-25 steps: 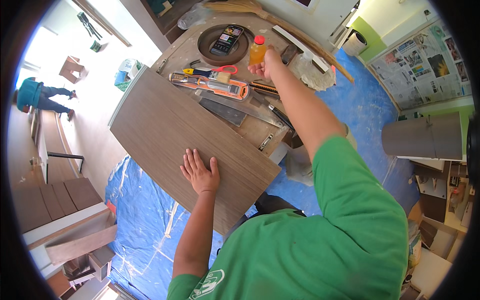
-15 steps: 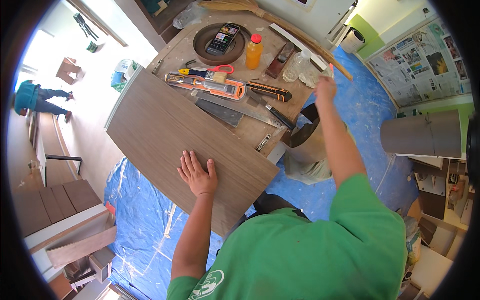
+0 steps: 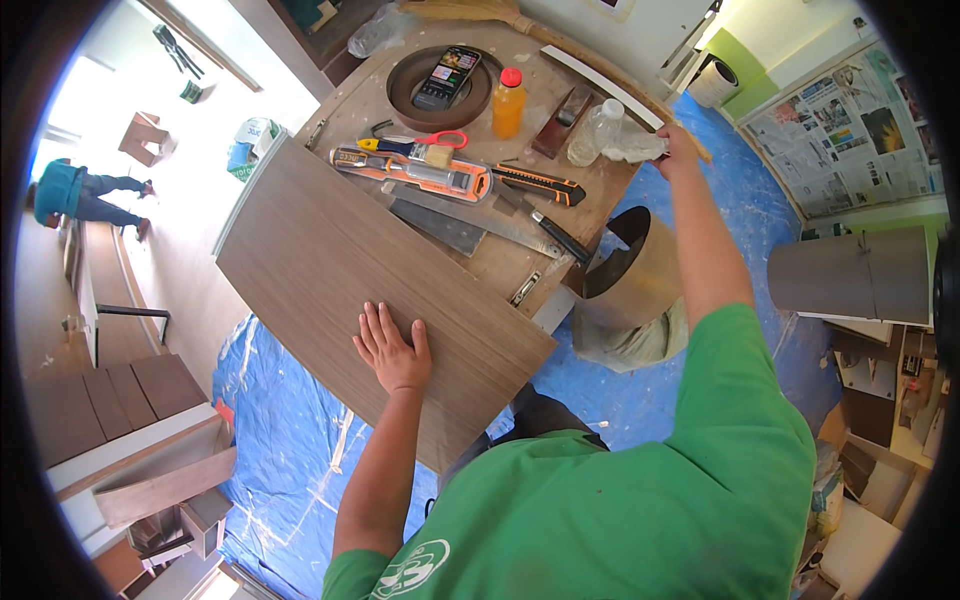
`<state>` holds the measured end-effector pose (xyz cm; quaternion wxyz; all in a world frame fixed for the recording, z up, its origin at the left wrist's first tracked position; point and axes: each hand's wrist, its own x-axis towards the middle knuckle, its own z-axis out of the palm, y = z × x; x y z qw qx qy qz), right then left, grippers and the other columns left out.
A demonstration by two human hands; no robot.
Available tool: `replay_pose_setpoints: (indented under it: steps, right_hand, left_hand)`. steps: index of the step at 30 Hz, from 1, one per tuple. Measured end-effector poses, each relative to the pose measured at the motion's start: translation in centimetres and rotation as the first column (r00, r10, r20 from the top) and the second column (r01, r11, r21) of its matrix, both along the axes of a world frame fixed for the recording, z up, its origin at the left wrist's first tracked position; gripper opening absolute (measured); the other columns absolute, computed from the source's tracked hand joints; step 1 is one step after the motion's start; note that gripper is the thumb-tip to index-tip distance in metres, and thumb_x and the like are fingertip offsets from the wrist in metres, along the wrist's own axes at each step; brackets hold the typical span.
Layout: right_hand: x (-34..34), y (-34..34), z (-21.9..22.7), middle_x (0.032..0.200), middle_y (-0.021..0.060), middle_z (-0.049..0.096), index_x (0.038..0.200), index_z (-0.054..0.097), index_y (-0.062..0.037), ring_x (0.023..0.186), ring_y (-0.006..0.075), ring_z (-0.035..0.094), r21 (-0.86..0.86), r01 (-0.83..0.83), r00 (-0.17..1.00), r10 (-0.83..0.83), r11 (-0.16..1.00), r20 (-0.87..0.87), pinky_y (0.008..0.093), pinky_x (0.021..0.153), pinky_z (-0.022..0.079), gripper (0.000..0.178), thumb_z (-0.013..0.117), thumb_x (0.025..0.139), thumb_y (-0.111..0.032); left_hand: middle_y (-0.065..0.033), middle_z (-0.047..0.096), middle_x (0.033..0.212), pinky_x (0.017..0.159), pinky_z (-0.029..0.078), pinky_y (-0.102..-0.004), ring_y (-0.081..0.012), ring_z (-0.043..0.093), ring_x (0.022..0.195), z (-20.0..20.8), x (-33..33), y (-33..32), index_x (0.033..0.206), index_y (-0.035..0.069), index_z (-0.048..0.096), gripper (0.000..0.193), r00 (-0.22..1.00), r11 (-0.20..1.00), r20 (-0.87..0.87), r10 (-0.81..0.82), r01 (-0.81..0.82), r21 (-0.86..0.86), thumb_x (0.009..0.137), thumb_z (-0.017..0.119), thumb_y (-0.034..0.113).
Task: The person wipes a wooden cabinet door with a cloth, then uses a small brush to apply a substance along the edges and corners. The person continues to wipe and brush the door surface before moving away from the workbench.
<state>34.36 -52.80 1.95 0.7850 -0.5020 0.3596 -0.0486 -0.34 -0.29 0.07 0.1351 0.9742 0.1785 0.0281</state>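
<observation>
My left hand [image 3: 393, 350] lies flat, fingers spread, on a brown wood-grain panel [image 3: 330, 270] that slants across the table's near side. At the table's far right edge, my right hand [image 3: 680, 152] is closed on the end of a crumpled whitish rag [image 3: 632, 149]; the fingertips are partly hidden. Next to the rag are a clear plastic bottle [image 3: 598, 132] and a hand plane [image 3: 562, 121]. Beyond the panel lie a handsaw [image 3: 440, 226], a knife with a black handle [image 3: 562, 236], an orange-and-black utility knife [image 3: 540, 184] and a packaged tool [image 3: 412, 172].
A phone [image 3: 447, 78] rests in a round brown tray [image 3: 403, 95], beside an orange drink bottle [image 3: 508, 104]. A broom [image 3: 470, 12] borders the table's far side. A curved brown sheet [image 3: 640, 265] stands at the right. Blue tarp [image 3: 290, 420] covers the floor. Another person [image 3: 75, 193] is far left.
My right hand has moved right and slightly away from me, drawing the end of the rag along. My left hand stays on the panel. The curved sheet is less covered by my arm.
</observation>
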Motion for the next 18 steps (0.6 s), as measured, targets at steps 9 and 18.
replay_pose_setpoints:
  steps: [9, 18]
  right_hand:
    - [-5.1, -0.4, 2.1, 0.114, 0.0206, 0.061, 0.119, 0.054, 0.0010, 0.108, 0.0424, 0.065, 0.176, 0.078, 0.997, -0.080, 0.981, 0.006, 0.0648, 0.098, 0.053, 0.038, 0.059, 0.081, 0.000]
    - [-14.0, 0.2, 11.7, 0.130, 0.0194, 0.062, 0.136, 0.052, 0.0056, 0.117, 0.0380, 0.063, 0.159, -0.061, 0.907, -0.012, 0.985, 0.421, 0.0512, 0.108, 0.051, 0.054, 0.058, 0.082, 0.004]
  left_hand:
    - [-0.0106, 0.028, 0.168, 0.127, 0.006, -0.0504, -0.0296, 0.020, 0.157, 0.1, 0.0, -0.1, 0.157, 0.009, 0.038, 0.073, 1.000, 1.000, 0.000, -0.004, 0.004, -0.004, 0.100, 0.050, 0.053]
    - [-0.0104, 0.029, 0.168, 0.127, 0.006, -0.0506, -0.0290, 0.019, 0.157, 0.1, 0.2, -0.6, 0.156, 0.008, 0.038, 0.073, 1.000, 1.000, 0.016, 0.003, -0.002, -0.017, 0.100, 0.051, 0.053]
